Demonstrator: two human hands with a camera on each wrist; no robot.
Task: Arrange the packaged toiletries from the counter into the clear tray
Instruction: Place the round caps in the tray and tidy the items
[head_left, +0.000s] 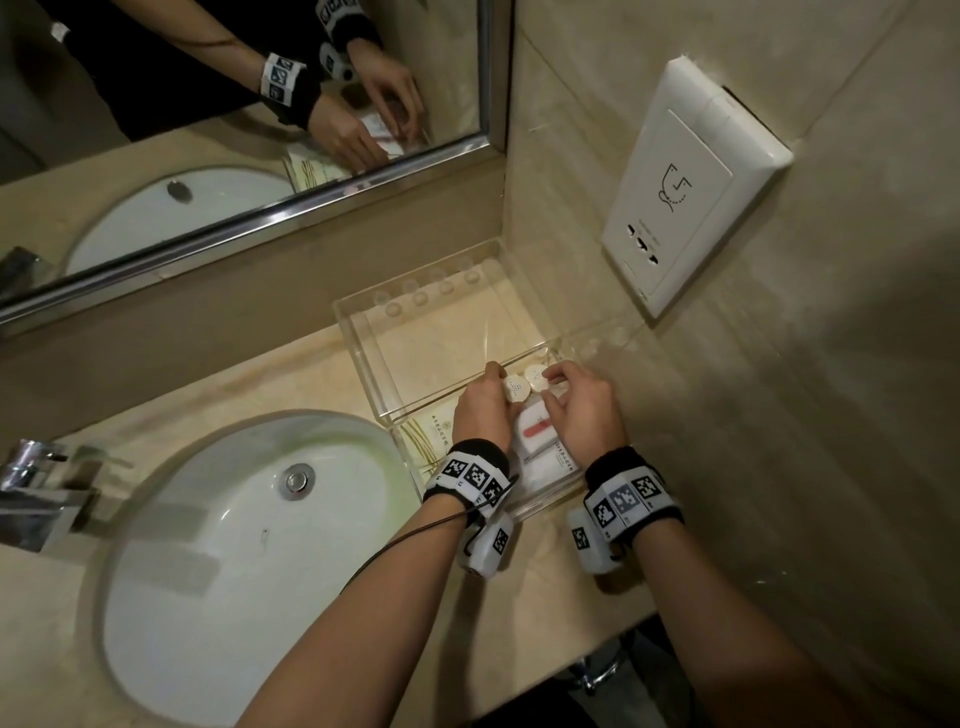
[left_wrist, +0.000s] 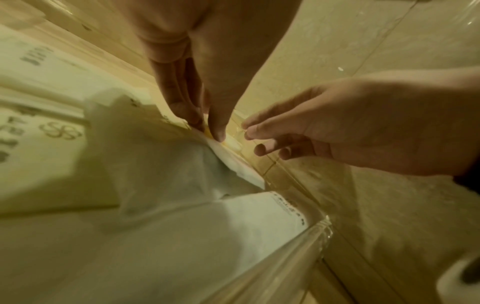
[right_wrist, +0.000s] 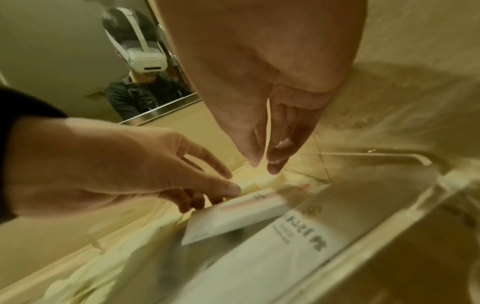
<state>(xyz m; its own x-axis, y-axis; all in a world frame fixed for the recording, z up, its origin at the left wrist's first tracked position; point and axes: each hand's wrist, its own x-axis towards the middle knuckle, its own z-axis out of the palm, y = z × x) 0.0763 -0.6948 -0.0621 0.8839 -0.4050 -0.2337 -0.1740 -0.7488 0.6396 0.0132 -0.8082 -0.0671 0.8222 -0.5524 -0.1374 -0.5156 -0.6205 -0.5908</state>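
Note:
A clear tray sits on the counter right of the sink and holds flat packets: a green-striped one, a white box with a red stripe and a white printed packet. At the tray's far end, my left hand pinches a small round white package. Beside it my right hand pinches a second round white package. In the left wrist view, my left hand points its fingers down onto the round package. The right wrist view shows my right hand above the red-striped box.
A second clear tray stands bare behind the first, in the wall corner. The white sink and chrome faucet lie to the left. A mirror runs along the back; a wall socket is on the right wall.

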